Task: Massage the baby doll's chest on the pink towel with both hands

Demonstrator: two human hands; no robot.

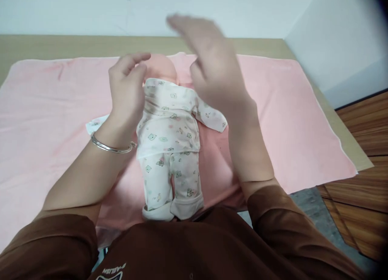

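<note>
One baby doll (168, 130) lies on its back near the middle of one pink towel (266, 110), its long axis pointing straight away from the person, with the bare head (160, 66) at the far end and the feet nearest the person's waist. It wears two garments, a white wrap jacket (168, 114) and white trousers (157, 183), both printed with small pastel squares; the trouser ends are folded over. One jacket sleeve (210, 116) splays out toward the person's right, and the other sleeve's end (97, 124) shows beneath the left wrist. The left hand (125, 90) is half open, fingers curled and just beside the doll's head, holding nothing. The right hand (212, 62), blurred, is raised open above the doll's shoulder, also holding nothing. One silver bangle (112, 146) circles the left wrist. The towel covers a pale wooden worktop (91, 43), set against a white wall (91, 9), with wooden flooring (360, 183) to the right. The person's brown top (151, 251) bears small white upside-down lettering (113, 272), too cut off to read.
</note>
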